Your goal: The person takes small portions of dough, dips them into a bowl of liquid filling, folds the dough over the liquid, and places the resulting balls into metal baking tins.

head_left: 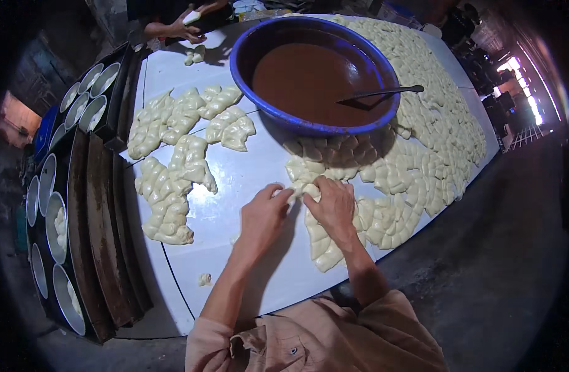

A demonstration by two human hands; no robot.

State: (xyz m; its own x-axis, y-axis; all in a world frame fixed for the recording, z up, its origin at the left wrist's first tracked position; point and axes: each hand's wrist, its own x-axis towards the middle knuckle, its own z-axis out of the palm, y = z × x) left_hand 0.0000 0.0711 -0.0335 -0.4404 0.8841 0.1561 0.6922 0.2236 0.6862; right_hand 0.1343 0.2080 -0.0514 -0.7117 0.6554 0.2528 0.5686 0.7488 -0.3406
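Pale, glossy dough pieces point(390, 220) lie pressed together in a broad sheet on the white table. At the near left corner of that sheet, below the blue basin, my right hand point(332, 203) is closed over a piece of dough. Beside it my left hand point(267, 212) pinches the same dough point(303, 188) with thumb and fingers. A short stretch of dough shows between the two hands; the fingertips partly hide it. More dough clusters point(173, 180) rest to the left, apart from my hands. A small scrap of dough point(204, 279) sits near my left forearm.
A large blue basin point(247, 93) of brown liquid stands beyond my hands, a dark-handled utensil point(390, 91) leaning in it. Racks of round metal tins point(56, 226), some holding dough, line the left edge. Across the table, another person's hands point(182, 28) handle a dough piece.
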